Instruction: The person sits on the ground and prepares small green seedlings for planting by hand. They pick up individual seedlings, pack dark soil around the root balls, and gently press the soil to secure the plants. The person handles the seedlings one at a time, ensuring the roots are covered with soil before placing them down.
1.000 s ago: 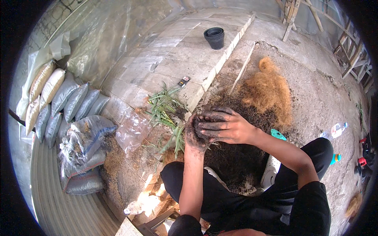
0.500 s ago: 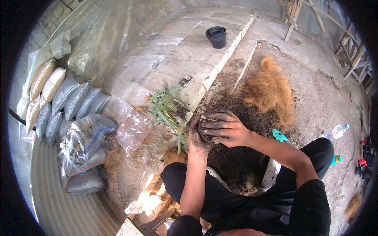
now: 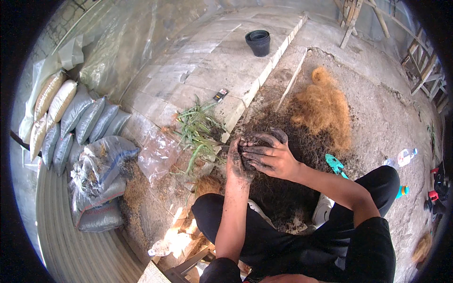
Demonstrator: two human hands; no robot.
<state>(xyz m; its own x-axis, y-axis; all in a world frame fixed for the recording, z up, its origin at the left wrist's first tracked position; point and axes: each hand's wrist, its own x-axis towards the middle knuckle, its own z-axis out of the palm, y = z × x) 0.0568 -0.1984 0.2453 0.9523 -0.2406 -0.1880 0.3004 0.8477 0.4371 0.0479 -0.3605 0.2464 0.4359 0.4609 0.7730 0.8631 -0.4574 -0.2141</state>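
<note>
A clump of dark soil is cupped between my two dirt-covered hands, mostly hidden by them. My left hand supports it from the left, palm turned inward. Curled over its right side is my right hand, its index finger raised a little and the other fingers pressing on the clump. Below them spreads a heap of dark soil mixed with fibres, between my legs. Plants with long green leaves lie just left of my hands.
Orange-brown fibre lies beyond the soil. Near my right knee are a turquoise trowel and a clear bottle. Black pots stand on the raised slab. Filled sacks and a clear plastic bag are at left.
My right hand's fingers have shifted around the soil clump, with one finger lifting away and spreading. My left hand stays under and beside the clump. The view has moved very slightly.
</note>
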